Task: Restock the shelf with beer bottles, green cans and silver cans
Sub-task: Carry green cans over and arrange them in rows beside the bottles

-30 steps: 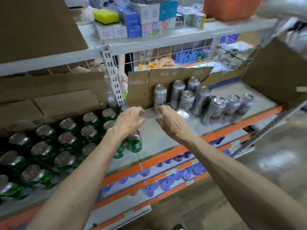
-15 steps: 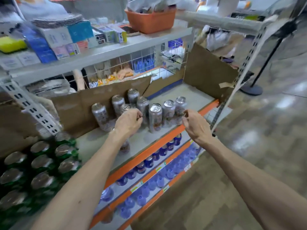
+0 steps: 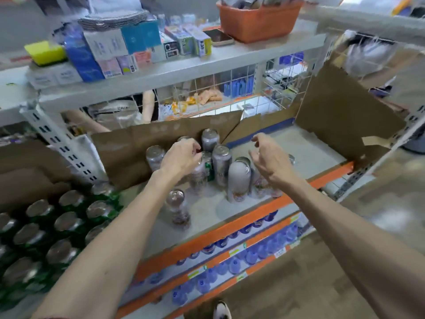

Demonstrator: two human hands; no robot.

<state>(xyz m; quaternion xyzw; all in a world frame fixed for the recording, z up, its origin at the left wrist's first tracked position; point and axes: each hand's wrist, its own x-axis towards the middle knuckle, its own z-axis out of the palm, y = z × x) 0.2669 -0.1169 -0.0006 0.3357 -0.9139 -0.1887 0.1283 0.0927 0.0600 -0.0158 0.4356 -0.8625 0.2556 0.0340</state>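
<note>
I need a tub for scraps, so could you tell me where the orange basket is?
In the head view, the orange basket sits on the top shelf, right of centre, just right of a phone lying flat.

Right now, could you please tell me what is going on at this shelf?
A person is arranging silver cans on the shelf. The left hand holds the top of one can in the cluster; the right hand hovers over others, holding nothing. Green cans stand to the left.

Up top: we see an orange plastic basin (image 3: pixel 259 26) beside a dark flat phone (image 3: pixel 218 36).
Down low: we see blue-capped water bottles (image 3: pixel 232 265).
</note>
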